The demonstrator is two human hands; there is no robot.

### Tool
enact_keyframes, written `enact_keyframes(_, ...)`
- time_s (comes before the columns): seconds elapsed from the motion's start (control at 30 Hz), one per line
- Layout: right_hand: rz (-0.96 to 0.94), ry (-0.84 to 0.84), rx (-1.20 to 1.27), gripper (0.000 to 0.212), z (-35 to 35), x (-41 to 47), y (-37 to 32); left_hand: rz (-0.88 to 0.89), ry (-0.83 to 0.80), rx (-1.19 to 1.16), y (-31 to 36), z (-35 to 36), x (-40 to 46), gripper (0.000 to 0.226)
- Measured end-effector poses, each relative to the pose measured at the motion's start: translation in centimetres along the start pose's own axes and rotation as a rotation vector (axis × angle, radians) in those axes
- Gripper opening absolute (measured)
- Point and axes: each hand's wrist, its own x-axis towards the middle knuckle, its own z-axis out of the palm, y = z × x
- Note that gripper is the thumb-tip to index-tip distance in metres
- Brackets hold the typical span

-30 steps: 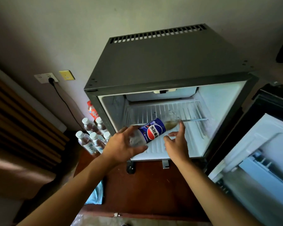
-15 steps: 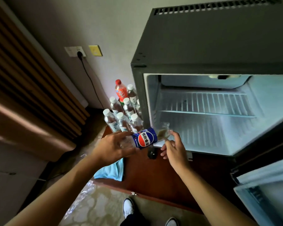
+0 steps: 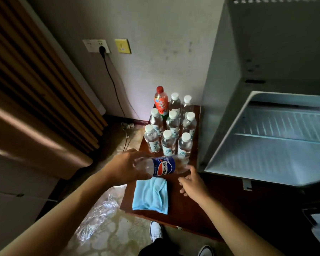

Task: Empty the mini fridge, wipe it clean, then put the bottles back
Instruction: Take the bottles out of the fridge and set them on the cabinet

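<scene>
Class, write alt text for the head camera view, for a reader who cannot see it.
A person's left hand holds a Pepsi bottle sideways above a blue cloth; the right hand hangs open beside it. Behind stand water bottles and the open mini fridge.

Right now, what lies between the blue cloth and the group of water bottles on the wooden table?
In the head view, the Pepsi bottle, held sideways by the left hand, hangs over the stretch between the blue cloth and the water bottles.

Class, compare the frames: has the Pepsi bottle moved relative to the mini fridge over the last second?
Yes. The Pepsi bottle, gripped by the left hand, has left the mini fridge opening and now lies sideways left of it, in front of the water bottles.
</scene>
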Motion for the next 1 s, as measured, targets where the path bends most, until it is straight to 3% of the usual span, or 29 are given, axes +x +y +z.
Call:
enact_keyframes(0.17,-0.081,0.018,-0.14,0.069,3.1,1.0,-3.1,0.036,-0.026,0.184,-2.0,-1.5,1.7,0.069)
enact_keyframes(0.3,-0.218,-0.063,-0.122,0.078,5.7,0.9,-5.8,0.15,-0.036,0.247,-2.1,-1.6,2.9,0.066)
enact_keyframes(0.43,-0.321,-0.072,-0.137,0.068,7.8,1.2,-7.3,0.245,0.007,0.248,-1.8,-1.0,3.8,0.052)
enact_keyframes(0.53,-0.294,-0.061,-0.117,0.055,8.2,1.1,-7.3,0.266,0.031,0.18,-2.0,-0.4,4.1,0.046)
enact_keyframes(0.73,-0.207,-0.08,-0.068,0.068,8.0,1.8,-7.5,0.287,0.019,0.099,-3.0,0.2,4.4,0.053)
enact_keyframes(1.0,-0.187,-0.059,-0.065,0.068,8.8,2.9,-7.4,0.314,0.043,0.053,-3.9,-0.3,4.8,0.057)
